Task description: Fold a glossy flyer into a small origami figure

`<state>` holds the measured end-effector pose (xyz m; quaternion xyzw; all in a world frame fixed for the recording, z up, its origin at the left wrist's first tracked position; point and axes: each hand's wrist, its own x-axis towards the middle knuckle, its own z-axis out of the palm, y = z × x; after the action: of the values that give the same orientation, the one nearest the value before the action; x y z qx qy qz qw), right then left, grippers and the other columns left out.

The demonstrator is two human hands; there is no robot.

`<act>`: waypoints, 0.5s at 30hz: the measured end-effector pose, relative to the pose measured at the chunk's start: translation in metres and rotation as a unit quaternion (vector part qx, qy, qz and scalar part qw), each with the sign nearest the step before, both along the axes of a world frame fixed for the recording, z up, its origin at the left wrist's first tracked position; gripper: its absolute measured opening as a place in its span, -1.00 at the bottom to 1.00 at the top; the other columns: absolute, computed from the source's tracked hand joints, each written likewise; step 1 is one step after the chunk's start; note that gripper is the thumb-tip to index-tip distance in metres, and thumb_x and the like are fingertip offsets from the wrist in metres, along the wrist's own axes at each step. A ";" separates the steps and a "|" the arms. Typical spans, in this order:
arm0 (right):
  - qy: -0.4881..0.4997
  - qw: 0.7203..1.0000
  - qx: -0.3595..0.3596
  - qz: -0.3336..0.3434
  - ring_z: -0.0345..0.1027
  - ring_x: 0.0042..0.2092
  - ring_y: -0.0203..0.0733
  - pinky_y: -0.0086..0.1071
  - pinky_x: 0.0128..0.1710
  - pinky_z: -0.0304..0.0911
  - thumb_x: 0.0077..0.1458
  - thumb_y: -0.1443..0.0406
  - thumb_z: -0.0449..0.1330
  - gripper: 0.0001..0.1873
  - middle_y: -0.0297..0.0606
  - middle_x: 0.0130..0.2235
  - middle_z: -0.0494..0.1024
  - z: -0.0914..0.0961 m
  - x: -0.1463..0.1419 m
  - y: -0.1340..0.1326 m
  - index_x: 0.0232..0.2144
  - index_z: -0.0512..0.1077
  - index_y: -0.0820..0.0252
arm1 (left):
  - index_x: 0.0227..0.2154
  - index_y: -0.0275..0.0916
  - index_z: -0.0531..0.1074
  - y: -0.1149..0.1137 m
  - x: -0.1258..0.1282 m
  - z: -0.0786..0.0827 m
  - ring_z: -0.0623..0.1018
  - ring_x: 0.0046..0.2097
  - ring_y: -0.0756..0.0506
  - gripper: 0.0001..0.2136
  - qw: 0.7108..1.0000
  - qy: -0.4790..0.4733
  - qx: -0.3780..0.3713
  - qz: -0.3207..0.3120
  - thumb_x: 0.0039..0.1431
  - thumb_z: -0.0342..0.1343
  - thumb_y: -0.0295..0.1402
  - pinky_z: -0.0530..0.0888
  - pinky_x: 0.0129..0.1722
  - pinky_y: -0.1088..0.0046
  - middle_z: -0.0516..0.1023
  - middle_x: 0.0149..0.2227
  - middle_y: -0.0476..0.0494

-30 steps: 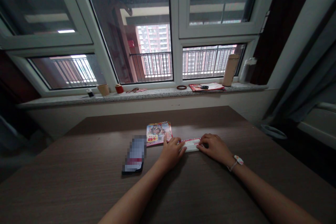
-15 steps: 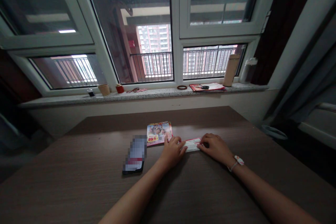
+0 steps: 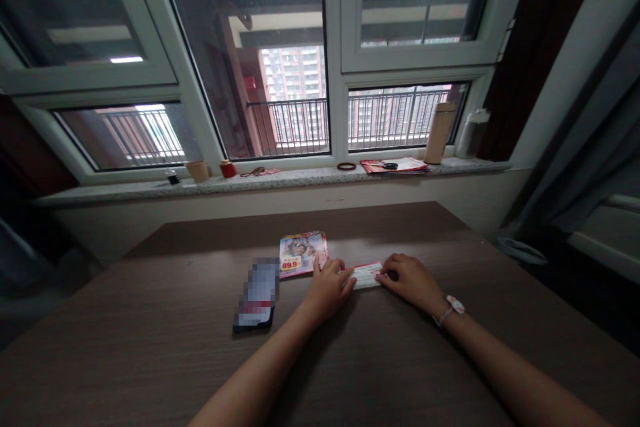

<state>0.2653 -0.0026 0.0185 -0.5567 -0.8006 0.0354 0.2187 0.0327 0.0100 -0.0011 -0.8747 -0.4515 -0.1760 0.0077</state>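
Observation:
A narrow strip of folded paper (image 3: pixel 367 275), white with printed lines and a red edge, lies on the brown table between my hands. My left hand (image 3: pixel 327 285) grips its left end between thumb and fingers, which hide that end. The right end is pinched by the thumb and curled fingers of my right hand (image 3: pixel 409 282); a bracelet with a pale charm circles that wrist. Just beyond my left fingertips rests a colourful printed leaflet (image 3: pixel 303 252) marked 89.9. A phone (image 3: pixel 257 297) with a blurred-out screen lies left of my left hand.
Along the stone windowsill (image 3: pixel 300 177) stand a paper cup (image 3: pixel 199 171), a red spool-like item (image 3: pixel 228 169), a beaded bracelet (image 3: pixel 347 166), scissors (image 3: pixel 389 165) on a paper stack (image 3: pixel 413 165), a tan flask (image 3: pixel 439 134) and a pale bottle (image 3: pixel 473 134). The table's (image 3: pixel 150 347) far edge faces the window.

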 end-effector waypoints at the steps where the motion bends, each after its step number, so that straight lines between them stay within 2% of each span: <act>1: 0.000 1.000 -0.001 0.000 0.39 -0.21 -0.13 -0.31 -0.11 0.21 0.12 0.07 0.11 -0.69 -0.22 -0.29 0.55 0.000 0.000 0.000 -0.37 0.55 0.12 | 0.02 -0.08 0.38 0.000 0.000 0.000 0.38 0.01 -0.16 -0.70 1.000 0.000 -0.001 0.001 0.32 -0.10 -0.21 -0.04 0.20 -0.22 0.40 -0.06 -0.13; 15: 0.008 1.000 -0.014 -0.002 0.38 -0.22 -0.15 -0.36 -0.15 0.21 0.12 0.08 0.12 -0.68 -0.20 -0.30 0.55 0.000 0.000 0.000 -0.37 0.55 0.15 | 0.04 -0.07 0.36 0.002 0.000 -0.002 0.37 0.02 -0.17 -0.69 1.000 0.010 -0.005 0.004 0.32 -0.10 -0.20 -0.07 0.20 -0.22 0.39 -0.06 -0.13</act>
<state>0.2653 -0.0023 0.0186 -0.5607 -0.7974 0.0509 0.2170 0.0330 0.0116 -0.0029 -0.8749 -0.4553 -0.1650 0.0089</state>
